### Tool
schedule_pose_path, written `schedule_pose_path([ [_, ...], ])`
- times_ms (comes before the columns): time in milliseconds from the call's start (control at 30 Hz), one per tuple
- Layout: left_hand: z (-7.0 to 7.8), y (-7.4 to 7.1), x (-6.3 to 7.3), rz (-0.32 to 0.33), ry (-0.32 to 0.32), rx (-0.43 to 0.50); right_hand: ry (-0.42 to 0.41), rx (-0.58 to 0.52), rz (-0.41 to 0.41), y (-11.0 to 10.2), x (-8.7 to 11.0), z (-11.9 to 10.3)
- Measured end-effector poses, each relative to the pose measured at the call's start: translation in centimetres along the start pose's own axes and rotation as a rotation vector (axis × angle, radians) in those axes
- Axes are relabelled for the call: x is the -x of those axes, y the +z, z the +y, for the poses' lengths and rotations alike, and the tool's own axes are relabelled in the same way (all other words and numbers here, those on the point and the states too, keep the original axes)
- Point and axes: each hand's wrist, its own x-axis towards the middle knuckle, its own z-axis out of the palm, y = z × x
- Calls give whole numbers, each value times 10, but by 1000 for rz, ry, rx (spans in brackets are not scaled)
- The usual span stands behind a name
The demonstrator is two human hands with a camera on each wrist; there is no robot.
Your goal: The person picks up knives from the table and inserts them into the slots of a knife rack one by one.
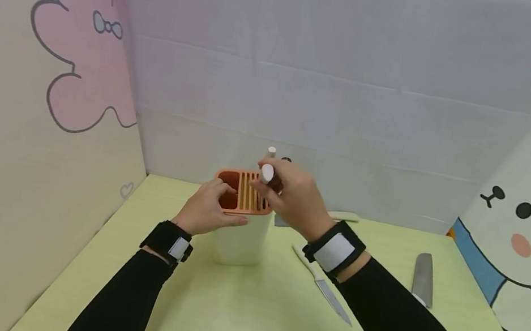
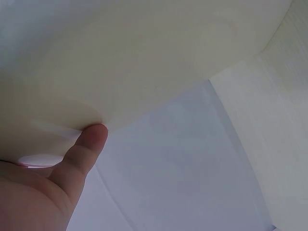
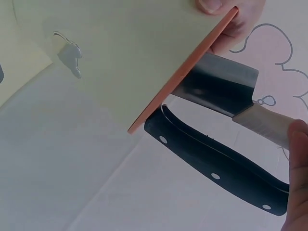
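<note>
A pale knife holder (image 1: 238,241) with an orange slotted top (image 1: 230,177) stands on the table. My left hand (image 1: 210,206) grips its rim, thumb along the front wall and fingers over the open compartment. In the left wrist view the thumb (image 2: 89,144) presses the pale wall. My right hand (image 1: 299,199) holds a broad-bladed knife by its pale handle (image 3: 264,125). Its blade (image 3: 221,84) is partly inside the holder, the rest showing above the orange top. Beside it, a black-handled knife (image 3: 216,163) sits in the holder. Another pale handle (image 1: 271,151) shows behind my right hand.
A pale-handled knife (image 1: 324,289) lies on the table under my right forearm. Farther right lies a wide-bladed knife (image 1: 424,278). Another pale handle (image 1: 342,216) lies near the back wall, partly hidden by my right hand. Printed panels stand at both sides.
</note>
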Motion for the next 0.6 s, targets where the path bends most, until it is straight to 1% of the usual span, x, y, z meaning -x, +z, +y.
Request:
schedule_pose_path([
  [133, 1, 0, 0, 0, -8, -10, 0, 27, -28, 1, 4, 0],
  [433, 2, 1, 0, 0, -9, -17, 28, 152, -116, 4, 12, 3],
  [600, 0, 3, -2, 4, -7, -12, 5, 193, -166, 7, 15, 6],
])
